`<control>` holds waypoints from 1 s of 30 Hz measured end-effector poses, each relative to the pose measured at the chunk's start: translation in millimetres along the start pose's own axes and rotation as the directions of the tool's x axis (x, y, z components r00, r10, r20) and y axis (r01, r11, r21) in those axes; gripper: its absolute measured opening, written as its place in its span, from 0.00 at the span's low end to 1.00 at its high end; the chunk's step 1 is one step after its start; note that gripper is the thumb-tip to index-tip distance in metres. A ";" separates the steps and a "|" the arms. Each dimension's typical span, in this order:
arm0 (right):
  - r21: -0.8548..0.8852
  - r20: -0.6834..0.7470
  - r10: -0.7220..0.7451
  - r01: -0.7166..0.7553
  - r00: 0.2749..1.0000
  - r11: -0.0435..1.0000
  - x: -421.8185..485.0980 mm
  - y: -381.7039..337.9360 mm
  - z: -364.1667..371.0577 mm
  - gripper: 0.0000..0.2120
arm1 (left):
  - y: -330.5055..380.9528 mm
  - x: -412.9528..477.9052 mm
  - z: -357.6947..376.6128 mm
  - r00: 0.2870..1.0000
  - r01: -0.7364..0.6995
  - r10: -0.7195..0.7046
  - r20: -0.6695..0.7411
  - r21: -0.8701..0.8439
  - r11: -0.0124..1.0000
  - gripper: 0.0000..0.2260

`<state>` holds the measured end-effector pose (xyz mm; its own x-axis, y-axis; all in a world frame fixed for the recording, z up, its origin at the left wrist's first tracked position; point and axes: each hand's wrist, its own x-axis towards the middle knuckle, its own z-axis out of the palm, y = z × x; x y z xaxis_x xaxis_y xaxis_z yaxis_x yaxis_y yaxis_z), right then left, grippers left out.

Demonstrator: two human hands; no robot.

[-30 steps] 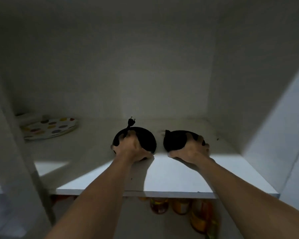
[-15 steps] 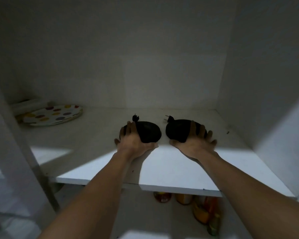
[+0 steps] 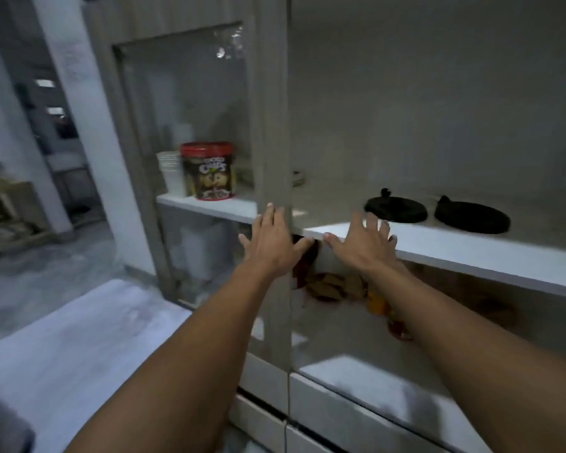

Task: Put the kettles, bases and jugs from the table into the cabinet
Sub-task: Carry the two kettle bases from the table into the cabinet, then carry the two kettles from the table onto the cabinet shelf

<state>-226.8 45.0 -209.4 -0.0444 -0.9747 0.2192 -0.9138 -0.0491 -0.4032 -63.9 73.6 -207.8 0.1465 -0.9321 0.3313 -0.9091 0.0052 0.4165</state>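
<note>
Two black round kettle bases lie side by side on the white cabinet shelf [image 3: 471,253]: the left base [image 3: 395,209] with its plug sticking up behind it, and the right base [image 3: 471,218]. My left hand [image 3: 273,245] is empty with fingers spread, in front of the cabinet's upright post. My right hand [image 3: 361,246] is also empty and spread, just in front of the shelf's edge, left of the bases and apart from them.
A glass door [image 3: 190,152] closes the cabinet's left section, with a red-lidded cereal tub [image 3: 209,171] and stacked white cups [image 3: 172,173] behind it. Bowls and jars [image 3: 332,286] stand on the lower shelf. Drawers [image 3: 340,410] lie below. A pale table corner [image 3: 62,348] is at lower left.
Both hands let go of the kettle bases and pulled back out of the cabinet. The view swung left and back, so the bases now lie to the right on the shelf.
</note>
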 end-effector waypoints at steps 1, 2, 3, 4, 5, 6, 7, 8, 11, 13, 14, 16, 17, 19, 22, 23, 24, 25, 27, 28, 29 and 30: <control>0.016 0.032 -0.044 0.043 0.999 0.999 -13.7 -26.0 9.3 0.40 | -27.3 -17.9 -17.3 0.998 0.060 -0.060 -0.013 0.030 0.998 0.40; 0.044 0.056 -0.097 0.095 0.994 0.995 -27.4 -54.0 19.3 0.39 | -56.1 -36.7 -35.5 0.992 0.127 -0.126 -0.028 0.061 0.990 0.40; 0.079 0.082 -0.153 0.147 0.985 0.986 -41.6 -81.1 29.9 0.39 | -84.3 -55.9 -52.5 0.981 0.193 -0.190 -0.043 0.090 0.977 0.40; 0.114 0.115 -0.215 0.202 0.970 0.973 -58.1 -108.8 41.2 0.38 | -112.7 -76.7 -68.4 0.965 0.259 -0.252 -0.065 0.113 0.959 0.40; 0.146 0.153 -0.278 0.257 0.948 0.955 -75.5 -136.7 54.0 0.38 | -141.0 -98.9 -83.0 0.943 0.329 -0.319 -0.093 0.128 0.936 0.40; 0.171 0.192 -0.337 0.307 0.922 0.936 -93.7 -163.6 67.3 0.38 | -168.1 -121.5 -95.6 0.914 0.402 -0.388 -0.119 0.136 0.905 0.40; 0.189 0.230 -0.390 0.353 0.891 0.916 -112.7 -189.2 81.2 0.37 | -194.9 -144.3 -106.2 0.878 0.476 -0.459 -0.136 0.137 0.869 0.39; 0.197 0.264 -0.440 0.398 0.858 0.896 -132.7 -213.7 94.4 0.37 | -219.3 -166.8 -116.0 0.837 0.544 -0.526 -0.151 0.130 0.829 0.39; 0.219 0.355 -0.575 0.533 0.737 0.817 -187.1 -277.5 132.7 0.37 | -280.8 -230.1 -141.7 0.715 0.695 -0.672 -0.192 0.096 0.713 0.40; 0.260 0.413 -0.642 0.592 0.646 0.763 -217.9 -311.7 158.0 0.37 | -310.7 -267.1 -154.5 0.634 0.768 -0.738 -0.230 0.074 0.636 0.39; 0.273 0.443 -0.663 0.613 0.604 0.741 -232.3 -327.0 170.7 0.37 | -324.3 -283.8 -158.9 0.591 0.800 -0.766 -0.252 0.059 0.598 0.39; 0.294 0.504 -0.684 0.640 0.527 0.710 -258.4 -354.8 197.2 0.37 | -351.1 -313.5 -164.0 0.492 0.862 -0.820 -0.292 0.032 0.506 0.38; 0.307 0.534 -0.683 0.639 0.498 0.705 -270.1 -367.3 210.9 0.36 | -364.6 -325.3 -164.8 0.437 0.890 -0.841 -0.320 0.020 0.455 0.37; 0.328 0.604 -0.650 0.599 0.462 0.730 -289.4 -389.1 238.5 0.36 | -388.3 -341.0 -164.3 0.320 0.932 -0.861 -0.396 -0.033 0.361 0.35; 0.347 0.743 -0.531 0.442 0.408 0.827 -306.6 -413.8 279.2 0.37 | -415.2 -346.8 -159.3 0.069 0.939 -0.926 -0.371 -0.290 0.185 0.35; 0.357 0.781 -0.491 0.370 0.385 0.858 -309.8 -419.6 291.8 0.37 | -425.9 -346.0 -155.5 -0.012 0.909 -0.947 -0.321 -0.399 0.123 0.36; 0.370 0.806 -0.462 0.295 0.369 0.881 -311.4 -424.3 301.8 0.36 | -436.7 -343.9 -151.3 -0.071 0.865 -0.959 -0.276 -0.496 0.079 0.38; 0.384 0.817 -0.442 0.223 0.369 0.896 -311.3 -428.9 310.8 0.34 | -447.2 -341.0 -147.1 -0.107 0.816 -0.964 -0.243 -0.575 0.055 0.38; 0.408 0.819 -0.421 0.121 0.390 0.905 -309.0 -436.2 324.4 0.26 | -465.1 -333.8 -141.6 -0.133 0.740 -0.966 -0.223 -0.670 0.052 0.33; 0.412 0.816 -0.414 0.096 0.403 0.906 -307.9 -438.2 328.7 0.21 | -470.5 -329.9 -140.2 -0.143 0.722 -0.964 -0.223 -0.690 0.052 0.29; 0.414 0.810 -0.408 0.081 0.421 0.906 -307.0 -439.6 333.3 0.18 | -474.1 -326.4 -139.6 -0.164 0.714 -0.962 -0.219 -0.700 0.038 0.25; 0.417 0.800 -0.403 0.071 0.444 0.906 -306.7 -440.6 337.7 0.16 | -477.5 -323.7 -139.0 -0.188 0.712 -0.958 -0.217 -0.702 0.019 0.23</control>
<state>325.7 291.9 -399.0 0.6720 -0.5875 -0.4509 -0.6625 -0.2048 -0.7205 377.0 423.2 -396.3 0.9279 0.2492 -0.2772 0.3604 -0.4096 0.8381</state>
